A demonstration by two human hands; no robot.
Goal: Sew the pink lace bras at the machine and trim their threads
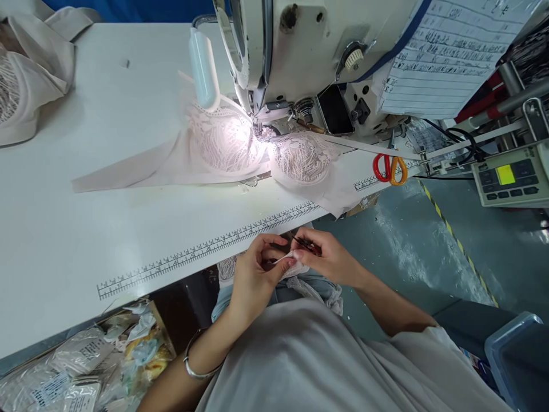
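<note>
A: Item one?
B: Pale fabric [301,269], on the person's side of the sewing machine [338,34], well apart from it.
A: Left hand [254,279]?
B: Grip pinched on that fabric.
A: Right hand [331,257]?
B: Grip closed around dark snips [309,246], touching the same fabric.
A: Remainder?
B: Lace-cupped garment [302,160], partly beneath the sewing machine; scissors [393,169], to its near right.

Bra [227,146] on table [64,229] before sewing machine [300,57], scissors [391,169] to the right
</note>
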